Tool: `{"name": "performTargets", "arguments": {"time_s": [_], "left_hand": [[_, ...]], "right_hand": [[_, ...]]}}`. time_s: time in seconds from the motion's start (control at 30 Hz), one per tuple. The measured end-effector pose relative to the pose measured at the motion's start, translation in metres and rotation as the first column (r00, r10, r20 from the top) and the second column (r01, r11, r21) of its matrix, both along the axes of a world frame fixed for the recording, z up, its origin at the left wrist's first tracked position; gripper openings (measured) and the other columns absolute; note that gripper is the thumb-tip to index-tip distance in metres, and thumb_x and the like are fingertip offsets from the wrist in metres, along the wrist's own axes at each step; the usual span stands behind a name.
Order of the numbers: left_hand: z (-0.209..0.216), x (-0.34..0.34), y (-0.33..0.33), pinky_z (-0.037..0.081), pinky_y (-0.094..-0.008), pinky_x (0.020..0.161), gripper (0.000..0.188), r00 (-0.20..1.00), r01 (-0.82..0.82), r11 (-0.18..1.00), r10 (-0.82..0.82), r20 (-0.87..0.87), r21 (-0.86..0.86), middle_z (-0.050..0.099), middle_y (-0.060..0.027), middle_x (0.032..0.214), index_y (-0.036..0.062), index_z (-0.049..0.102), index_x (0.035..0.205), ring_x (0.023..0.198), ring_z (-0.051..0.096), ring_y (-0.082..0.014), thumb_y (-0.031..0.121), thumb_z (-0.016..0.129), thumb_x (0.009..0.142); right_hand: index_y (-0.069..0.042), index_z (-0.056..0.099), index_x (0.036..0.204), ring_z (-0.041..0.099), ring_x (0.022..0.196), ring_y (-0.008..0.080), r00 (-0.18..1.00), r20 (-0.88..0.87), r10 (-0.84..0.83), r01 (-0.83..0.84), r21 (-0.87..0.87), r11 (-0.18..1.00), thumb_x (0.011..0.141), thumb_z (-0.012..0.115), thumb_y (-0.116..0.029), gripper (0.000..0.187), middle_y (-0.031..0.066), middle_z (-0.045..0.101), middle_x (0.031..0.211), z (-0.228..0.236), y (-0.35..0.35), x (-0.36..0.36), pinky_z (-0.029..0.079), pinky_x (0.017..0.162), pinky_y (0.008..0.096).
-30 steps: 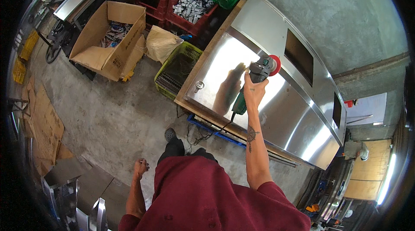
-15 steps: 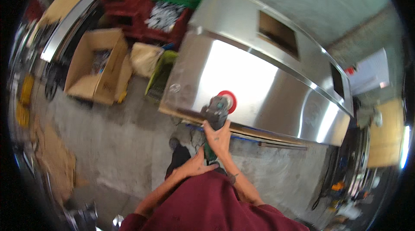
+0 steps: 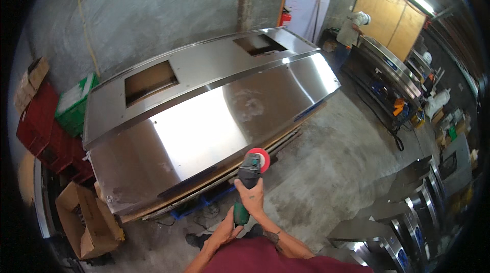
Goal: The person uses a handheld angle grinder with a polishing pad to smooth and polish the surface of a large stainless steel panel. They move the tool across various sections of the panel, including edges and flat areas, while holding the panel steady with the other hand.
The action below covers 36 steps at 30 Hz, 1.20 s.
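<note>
Both my hands are closed around an angle grinder (image 3: 249, 172) with a dark head, a green rear body and a red disc (image 3: 261, 159). My right hand (image 3: 251, 197) wraps the dark front part just behind the head. Lower down, my left hand (image 3: 224, 230) grips the green rear end. In front of me lies a large stainless steel hood-like piece (image 3: 199, 125) with two rectangular cutouts in its far face. The disc appears just off its near edge, apart from the shiny face. Cloudy smudges mark the steel near its middle.
Boards and a blue frame (image 3: 201, 204) support the steel piece. At left stand a cardboard box (image 3: 97, 222), red crates (image 3: 46, 125) and a green crate (image 3: 76, 104). Another person (image 3: 349, 33) stands at a steel unit (image 3: 393, 66). Several steel parts (image 3: 403, 217) stand at lower right.
The view has swung right, bringing the other person into sight. The grinder has moved from over the steel face to beyond its near edge. My left hand now holds its rear.
</note>
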<state>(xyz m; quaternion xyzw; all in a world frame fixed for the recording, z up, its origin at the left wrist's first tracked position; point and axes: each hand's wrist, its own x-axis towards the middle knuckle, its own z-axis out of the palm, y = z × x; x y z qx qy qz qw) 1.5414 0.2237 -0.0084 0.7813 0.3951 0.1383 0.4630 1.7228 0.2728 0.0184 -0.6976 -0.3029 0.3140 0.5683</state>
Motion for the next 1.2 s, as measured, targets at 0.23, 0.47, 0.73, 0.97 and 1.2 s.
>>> {"name": "performTargets", "arguments": {"time_s": [0.23,0.47,0.73,0.97,1.2], "left_hand": [[0.016,0.155,0.013,0.039,-0.0419,0.121,0.098,0.935,0.255,0.927,-0.164,0.315,-0.275,0.04,-0.0229,0.165,0.0031,0.017,0.172,0.15,0.043,-0.0334,0.032,0.078,0.101],[0.047,0.299,0.056,0.045,-0.0381,0.113,0.098,0.926,0.347,0.83,-0.231,0.298,-0.437,0.057,-0.0194,0.144,-0.0034,0.035,0.162,0.134,0.055,-0.0279,0.048,0.086,0.095],[0.06,0.421,0.141,0.052,-0.0386,0.099,0.091,0.852,0.356,0.931,-0.287,0.438,-0.082,0.066,-0.0164,0.129,-0.0005,0.039,0.156,0.118,0.065,-0.0257,0.048,0.085,0.094],[-0.03,0.459,0.207,0.054,-0.0467,0.087,0.056,0.93,0.355,0.872,-0.294,0.22,-0.338,0.072,-0.0173,0.121,0.0064,0.056,0.149,0.109,0.072,-0.0279,0.041,0.071,0.107],[-0.15,0.376,0.216,0.057,-0.0486,0.098,0.039,1.0,-0.027,0.986,0.025,-0.016,-0.162,0.077,-0.0233,0.118,0.0134,0.06,0.146,0.109,0.075,-0.0437,0.027,0.057,0.11]], "right_hand": [[0.001,0.05,0.125,0.069,0.066,0.0201,0.924,-0.318,-0.212,0.3,0.261,0.918,0.096,0.083,-0.02,0.049,0.0116,0.067,0.097,-0.002,-0.027,0.162,0.059,0.06,0.0361],[0.004,0.044,0.143,0.072,0.08,0.0216,0.922,-0.304,-0.24,0.341,0.344,0.875,0.099,0.081,-0.019,0.062,0.0156,0.068,0.108,0.057,-0.031,0.277,0.062,0.07,0.0379],[-0.002,0.05,0.129,0.072,0.073,0.0239,0.916,-0.394,-0.071,0.261,0.452,0.853,0.102,0.075,-0.024,0.043,0.0135,0.067,0.095,0.088,0.039,0.378,0.063,0.064,0.0406],[-0.003,0.05,0.126,0.072,0.07,0.0227,0.923,-0.379,-0.071,0.243,0.428,0.871,0.101,0.077,-0.022,0.041,0.0117,0.067,0.091,0.119,0.137,0.482,0.061,0.059,0.0376],[-0.004,0.052,0.121,0.071,0.065,0.0209,0.966,-0.252,0.058,0.079,0.499,0.863,0.099,0.08,-0.025,0.041,0.0097,0.066,0.087,0.176,0.26,0.611,0.06,0.055,0.0355]]}}
